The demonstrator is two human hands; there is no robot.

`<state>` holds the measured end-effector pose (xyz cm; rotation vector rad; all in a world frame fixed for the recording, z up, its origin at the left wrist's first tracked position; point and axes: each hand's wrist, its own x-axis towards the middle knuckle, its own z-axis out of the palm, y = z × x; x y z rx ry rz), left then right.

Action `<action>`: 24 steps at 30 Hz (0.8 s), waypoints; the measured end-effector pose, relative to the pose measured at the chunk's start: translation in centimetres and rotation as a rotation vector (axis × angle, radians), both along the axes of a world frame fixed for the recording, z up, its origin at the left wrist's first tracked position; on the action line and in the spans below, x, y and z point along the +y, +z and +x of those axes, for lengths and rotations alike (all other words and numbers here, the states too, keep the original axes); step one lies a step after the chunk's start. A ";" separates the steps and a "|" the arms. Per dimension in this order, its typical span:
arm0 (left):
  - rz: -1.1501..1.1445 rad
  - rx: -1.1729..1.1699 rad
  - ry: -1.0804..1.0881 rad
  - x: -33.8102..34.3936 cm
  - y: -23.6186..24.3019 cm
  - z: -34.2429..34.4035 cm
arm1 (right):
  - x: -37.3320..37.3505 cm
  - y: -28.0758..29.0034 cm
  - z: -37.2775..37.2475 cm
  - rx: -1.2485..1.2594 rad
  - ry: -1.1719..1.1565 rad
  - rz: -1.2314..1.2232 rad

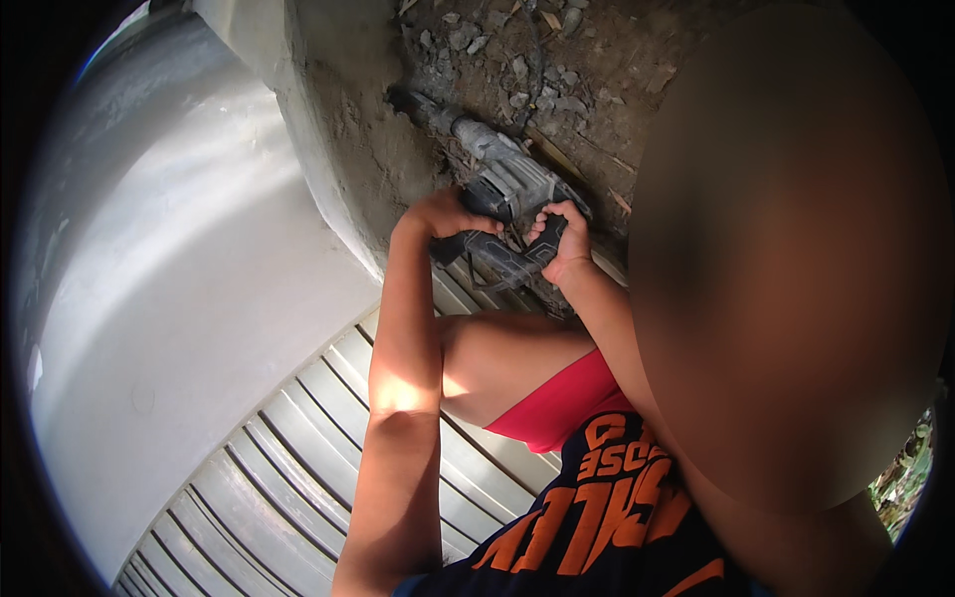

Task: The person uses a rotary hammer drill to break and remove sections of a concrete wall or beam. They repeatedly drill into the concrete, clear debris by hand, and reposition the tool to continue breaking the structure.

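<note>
A grey and black rotary hammer (512, 179), dusty all over, lies at an angle, its nose toward the upper left against the foot of a rough concrete wall. My right hand (565, 242) is closed round the black rear handle, fingers curled over it. On the tool's left side, my left hand (450, 215) grips the dark part of the body, thumb across the top; its other fingers are mostly hidden. The tip of the bit cannot be made out against the dark wall base.
Broken stones (517, 85) and dirt cover the ground beyond the tool. At left rises a smooth pale wall (199, 328) with a rough concrete edge (338, 129). Ribbed metal sheeting (288, 468) runs beneath my bent leg. A blurred patch hides much of the right side.
</note>
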<state>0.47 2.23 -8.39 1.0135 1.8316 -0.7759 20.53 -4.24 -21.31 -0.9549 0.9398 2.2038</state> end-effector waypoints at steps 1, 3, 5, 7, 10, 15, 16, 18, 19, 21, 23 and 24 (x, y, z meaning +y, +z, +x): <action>-0.022 0.007 -0.011 0.4 0.6 -0.4 | -0.7 0.6 -0.9 0.015 -0.015 -0.018; -0.014 0.019 -0.069 0.5 1.8 -0.7 | -2.2 1.4 -2.5 0.011 0.008 -0.100; -0.046 0.065 -0.118 1.4 2.6 -1.3 | -2.8 1.0 -4.3 0.064 -0.056 -0.111; -0.114 0.135 -0.157 3.4 2.0 -2.6 | -2.8 0.4 -6.3 0.090 -0.092 -0.121; -0.114 0.119 -0.128 2.3 0.7 -5.8 | -2.7 -0.2 -8.6 0.105 -0.081 -0.149; -0.095 0.081 -0.158 1.2 -0.1 -9.8 | -4.0 -1.3 -12.5 0.110 -0.104 -0.139; -0.086 0.061 -0.151 1.4 0.4 -10.1 | -4.1 -1.0 -13.3 0.096 -0.109 -0.134; -0.080 0.050 -0.136 0.8 0.7 -11.3 | -5.0 -0.6 -14.9 0.070 -0.112 -0.153; -0.084 0.055 -0.127 0.3 0.3 -12.0 | -5.5 -0.4 -15.6 0.056 -0.114 -0.163; -0.086 0.086 -0.145 -0.3 0.2 -13.2 | -6.8 -0.8 -17.1 0.078 -0.134 -0.157; -0.091 0.126 -0.192 -1.1 0.1 -14.2 | -7.7 -1.2 -18.2 0.074 -0.137 -0.146; -0.099 0.146 -0.223 -1.4 -0.1 -14.3 | -8.0 -1.4 -18.7 0.060 -0.129 -0.138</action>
